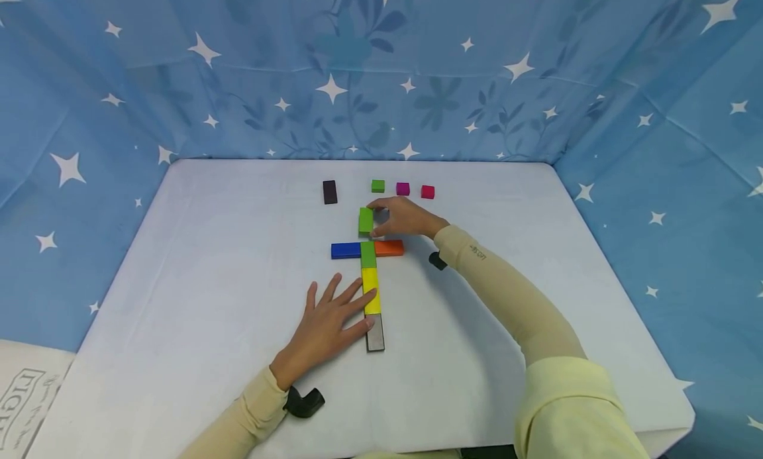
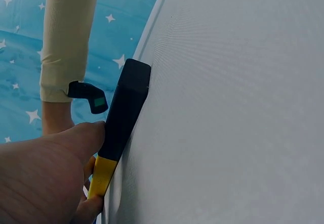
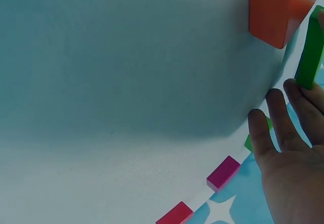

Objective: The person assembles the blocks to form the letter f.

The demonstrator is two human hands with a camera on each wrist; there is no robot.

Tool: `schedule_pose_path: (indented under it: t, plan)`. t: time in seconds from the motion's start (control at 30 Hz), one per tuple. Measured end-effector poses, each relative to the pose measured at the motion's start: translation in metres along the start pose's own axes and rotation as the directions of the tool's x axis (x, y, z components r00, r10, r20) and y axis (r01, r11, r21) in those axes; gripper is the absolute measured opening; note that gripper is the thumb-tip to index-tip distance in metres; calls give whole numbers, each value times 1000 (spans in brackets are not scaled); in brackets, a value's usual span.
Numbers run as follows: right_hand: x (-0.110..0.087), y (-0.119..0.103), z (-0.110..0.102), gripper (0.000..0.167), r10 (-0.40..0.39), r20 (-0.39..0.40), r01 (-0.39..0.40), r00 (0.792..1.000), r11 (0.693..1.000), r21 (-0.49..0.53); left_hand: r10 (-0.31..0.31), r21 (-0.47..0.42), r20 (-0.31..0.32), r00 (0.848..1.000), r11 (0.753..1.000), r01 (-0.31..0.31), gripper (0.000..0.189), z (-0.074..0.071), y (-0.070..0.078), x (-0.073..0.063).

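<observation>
A line of blocks runs up the middle of the table: a grey block (image 1: pixel 375 336), a yellow block (image 1: pixel 369 279) and a green block (image 1: pixel 368 255). A blue block (image 1: pixel 346 250) extends left from that green one, and an orange block (image 1: pixel 390 248) extends right. My left hand (image 1: pixel 324 330) lies with fingers spread, its thumb on the grey block and fingertips on the yellow. Between thumb and fingers, my right hand (image 1: pixel 411 217) pinches another green block (image 1: pixel 365 222) just beyond the crossing. The right wrist view shows this green block (image 3: pixel 310 52) at its right edge.
Toward the table's back edge sit a black block (image 1: pixel 330 192), a small green cube (image 1: pixel 378 186), a magenta cube (image 1: pixel 403 189) and a red cube (image 1: pixel 427 192). A star-patterned blue curtain (image 1: pixel 334 121) hangs behind the white table (image 1: pixel 208 267).
</observation>
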State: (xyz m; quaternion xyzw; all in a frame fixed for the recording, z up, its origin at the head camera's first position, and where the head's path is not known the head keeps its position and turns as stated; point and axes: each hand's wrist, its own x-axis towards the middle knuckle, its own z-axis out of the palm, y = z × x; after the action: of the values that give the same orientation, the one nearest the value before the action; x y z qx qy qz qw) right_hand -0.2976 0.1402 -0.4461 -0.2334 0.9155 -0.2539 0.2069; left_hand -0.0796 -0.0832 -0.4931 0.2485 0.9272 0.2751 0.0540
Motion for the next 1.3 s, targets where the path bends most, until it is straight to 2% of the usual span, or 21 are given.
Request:
schedule_pose_path:
  t: [0.23,0.43,0.77,1.07,1.3]
  plan:
    - [2,2,3,72,12,15,-12,1000,1000,-22,19,-5,-10,1000,1000,-19,57,1,0,-2]
    - [3,2,4,72,-11,26,12,1000,999,-38,24,-1,-15,1000,1000,-24,57,2,-1,-2]
    - [6,7,9,60,-63,-37,63,997,998,20,27,-7,-21,999,1000,-27,57,0,-1,-1]
    - [8,10,13,56,-122,-45,123,991,992,10,22,-13,-32,999,1000,-22,57,1,-2,0]
    - [2,6,14,58,-121,-43,121,992,993,12,13,-18,-16,1000,1000,-13,58,0,-1,0]
